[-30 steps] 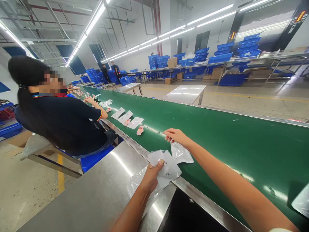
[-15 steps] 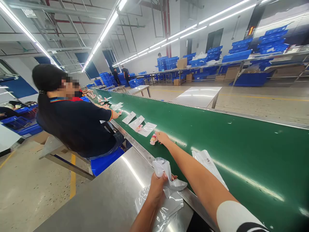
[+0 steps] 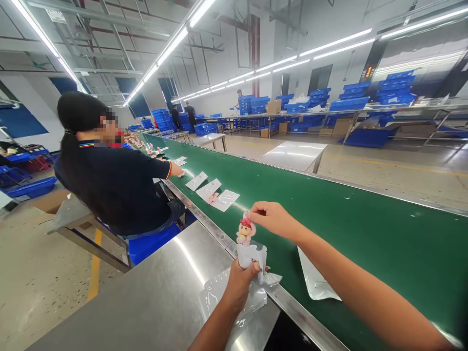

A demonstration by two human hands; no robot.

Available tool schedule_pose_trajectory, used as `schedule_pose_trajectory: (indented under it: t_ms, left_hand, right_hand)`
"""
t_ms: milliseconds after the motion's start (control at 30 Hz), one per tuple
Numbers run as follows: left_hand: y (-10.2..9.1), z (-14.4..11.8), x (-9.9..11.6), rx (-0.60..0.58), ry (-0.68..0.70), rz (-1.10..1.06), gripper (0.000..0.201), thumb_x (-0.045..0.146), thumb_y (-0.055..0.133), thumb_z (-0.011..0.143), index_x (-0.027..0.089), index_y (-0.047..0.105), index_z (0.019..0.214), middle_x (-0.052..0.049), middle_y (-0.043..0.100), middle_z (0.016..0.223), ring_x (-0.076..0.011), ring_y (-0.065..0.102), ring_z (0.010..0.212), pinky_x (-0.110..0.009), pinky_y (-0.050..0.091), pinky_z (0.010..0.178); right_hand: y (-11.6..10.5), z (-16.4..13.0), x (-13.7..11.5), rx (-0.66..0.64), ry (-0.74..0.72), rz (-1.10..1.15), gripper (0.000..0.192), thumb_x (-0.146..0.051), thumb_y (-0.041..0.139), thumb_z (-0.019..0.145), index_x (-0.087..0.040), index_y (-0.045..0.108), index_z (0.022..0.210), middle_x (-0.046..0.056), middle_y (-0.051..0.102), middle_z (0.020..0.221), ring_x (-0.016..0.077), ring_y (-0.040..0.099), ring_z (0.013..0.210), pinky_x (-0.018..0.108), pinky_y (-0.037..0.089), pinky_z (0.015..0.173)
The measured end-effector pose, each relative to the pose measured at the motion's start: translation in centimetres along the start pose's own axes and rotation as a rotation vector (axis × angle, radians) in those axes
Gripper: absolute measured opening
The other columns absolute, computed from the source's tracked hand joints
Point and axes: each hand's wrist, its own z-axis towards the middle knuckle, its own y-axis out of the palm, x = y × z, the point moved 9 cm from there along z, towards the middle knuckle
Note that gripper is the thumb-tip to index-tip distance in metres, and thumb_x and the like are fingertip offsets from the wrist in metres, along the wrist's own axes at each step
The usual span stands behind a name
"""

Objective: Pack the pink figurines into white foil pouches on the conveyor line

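My right hand (image 3: 272, 218) pinches a small pink figurine (image 3: 245, 230) by its top, holding it upright with its face toward me. Directly below, my left hand (image 3: 242, 280) grips a white plastic pouch (image 3: 252, 256) whose mouth points up at the figurine's feet. Whether the feet are inside the pouch I cannot tell. Under my left hand, a pile of clear-and-white pouches (image 3: 215, 292) lies on the metal table. Beneath my right forearm another white pouch (image 3: 316, 280) rests on the belt, partly covered by the arm.
The green conveyor belt (image 3: 365, 234) runs from far left to near right. Several flat pouches (image 3: 226, 200) and a small pink figurine (image 3: 212, 197) lie farther up it. A co-worker (image 3: 117, 180) sits at the left, one arm over the belt. My steel table (image 3: 146, 292) adjoins the belt.
My right hand has lifted the figurine off the belt and brought it back over the pouch. The pouch in my left hand now stands upright with its mouth up.
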Motion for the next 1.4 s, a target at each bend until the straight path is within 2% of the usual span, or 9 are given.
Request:
schedule_pose_trajectory:
  t_ms: [300,633,733,800,867,933,1067,1267,1400]
  left_hand:
    - [3.2,-2.2,1.2,-0.093,0.017,0.195,0.042,0.038,0.077,0.061,0.01,0.061,0.089,-0.004,0.06,0.076,-0.0155,0.054,0.07,-0.026,0.041,0.066]
    - [7.2,-2.6,4.3,-0.175,0.162,0.606,0.028,0.037,0.068,0.07,0.013,0.06,0.082,0.0,0.056,0.073,-0.0133,0.048,0.067,-0.023,0.036,0.059]
    - [9.0,-1.5,4.0,-0.368,0.197,0.751,0.03,0.04,0.068,0.069,0.013,0.063,0.082,-0.002,0.06,0.075,-0.0163,0.052,0.07,-0.024,0.038,0.06]
    - [9.4,-0.1,3.4,-0.58,0.158,0.752,0.051,0.049,0.062,0.072,0.015,0.058,0.111,-0.007,0.063,0.1,-0.0232,0.057,0.088,-0.027,0.043,0.07]
    - [7.4,3.2,4.0,-0.569,0.191,0.831,0.061,0.055,0.035,0.085,0.02,0.037,0.135,-0.009,0.05,0.129,-0.0261,0.048,0.114,-0.032,0.042,0.087]
    - [3.0,8.0,4.7,-0.282,0.19,1.216,0.058,0.052,0.021,0.09,0.021,0.03,0.138,-0.007,0.037,0.141,-0.0225,0.035,0.128,-0.032,0.033,0.1]
    - [-1.9,14.6,5.0,-0.076,0.165,1.429,0.069,0.044,0.042,0.085,0.002,0.024,0.138,-0.02,0.017,0.147,-0.0291,0.013,0.136,-0.04,0.012,0.11]
    - [-2.5,16.0,3.3,-0.025,0.191,1.571,0.044,0.028,0.048,0.084,0.008,0.046,0.123,-0.02,0.036,0.139,-0.031,0.03,0.13,-0.043,0.021,0.106]
    - [-1.1,14.1,2.3,-0.059,0.243,1.563,0.021,0.022,0.042,0.087,0.018,0.061,0.096,-0.014,0.058,0.116,-0.027,0.05,0.112,-0.038,0.032,0.097]
  right_hand:
    - [-1.9,-6.6,-1.5,-0.079,-0.086,-0.192,0.024,-0.038,0.052,0.08,-0.02,0.061,0.067,-0.002,0.057,0.069,0.0101,0.048,0.059,0.023,0.036,0.054]
    - [-0.2,-11.4,-2.4,-0.219,-0.225,-0.253,0.038,-0.045,0.043,0.088,-0.022,0.071,0.078,0.001,0.045,0.135,0.0253,0.035,0.126,0.043,0.03,0.102]
    - [-1.1,-11.9,-1.9,-0.192,-0.227,-0.277,0.035,-0.043,0.046,0.087,-0.022,0.072,0.076,0.002,0.053,0.127,0.0248,0.045,0.118,0.04,0.035,0.098]
    - [-2.8,-11.6,-0.1,-0.136,-0.135,-0.192,0.038,-0.044,0.041,0.088,-0.021,0.071,0.082,0.004,0.063,0.111,0.0211,0.057,0.098,0.034,0.044,0.084]
    - [-5.5,-11.0,3.1,-0.006,0.029,-0.126,0.043,-0.051,0.041,0.086,-0.018,0.068,0.082,0.005,0.067,0.088,0.0183,0.06,0.076,0.029,0.047,0.065]
    - [-7.9,-10.6,6.8,0.109,0.177,-0.168,0.047,-0.057,0.044,0.081,-0.016,0.064,0.07,0.003,0.063,0.067,0.0168,0.057,0.063,0.026,0.043,0.055]
    - [-8.7,-9.7,13.3,0.053,0.337,-0.164,0.049,-0.061,0.045,0.077,-0.016,0.059,0.061,0.003,0.059,0.06,0.0152,0.056,0.057,0.024,0.043,0.052]
    - [-11.1,-9.8,19.6,0.048,0.55,-0.258,0.047,-0.06,0.05,0.073,-0.015,0.062,0.072,0.012,0.066,0.081,0.0245,0.062,0.074,0.031,0.047,0.06]
    - [-12.8,-8.9,17.3,0.28,0.412,-0.598,0.044,-0.05,0.04,0.083,-0.017,0.06,0.103,0.015,0.056,0.117,0.0313,0.055,0.101,0.042,0.046,0.077]
